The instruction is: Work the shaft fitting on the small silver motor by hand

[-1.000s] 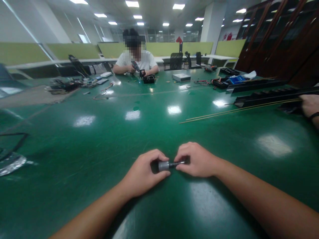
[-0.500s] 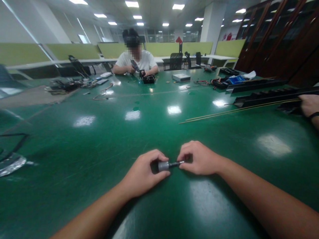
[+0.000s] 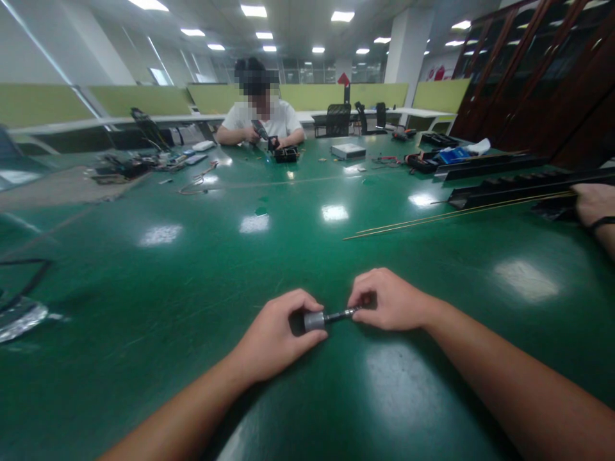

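While left fingers (image 3: 316, 337) hold grey cylinder (image 3: 314, 320), right fingers (image 3: 366, 316) pinch shaft (image 3: 338, 315), wide tabletop (image 3: 283, 253) around

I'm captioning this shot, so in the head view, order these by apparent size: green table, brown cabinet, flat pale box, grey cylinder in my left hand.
1. Green table
2. Brown cabinet
3. Flat pale box and grey cylinder: too close to rank, with the cylinder nearer the camera.

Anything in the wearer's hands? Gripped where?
Yes: a grey cylinder with a thin shaft. Left hand holds the cylinder between thumb and fingers; right hand pinches the shaft's outer end.
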